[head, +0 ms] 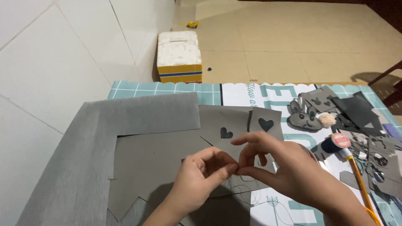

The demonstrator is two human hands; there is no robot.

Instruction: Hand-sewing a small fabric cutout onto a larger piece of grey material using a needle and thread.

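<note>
My left hand [201, 178] and my right hand [279, 169] meet fingertip to fingertip over grey felt sheets [167, 155] on the table. Both pinch something very small at the point of contact, with thin dark thread [243, 190] trailing below. What exactly sits between the fingers is too small to make out. Two heart-shaped holes [226, 133] are cut in the felt just beyond my fingers.
A large grey felt sheet [83, 159] covers the left of the table. At right lie a grey felt bunny piece [303, 117], a cream pompom [327, 120], a dark thread spool [335, 143], a yellow pencil [359, 180] and felt scraps [377, 155]. A foam box [179, 56] stands on the floor.
</note>
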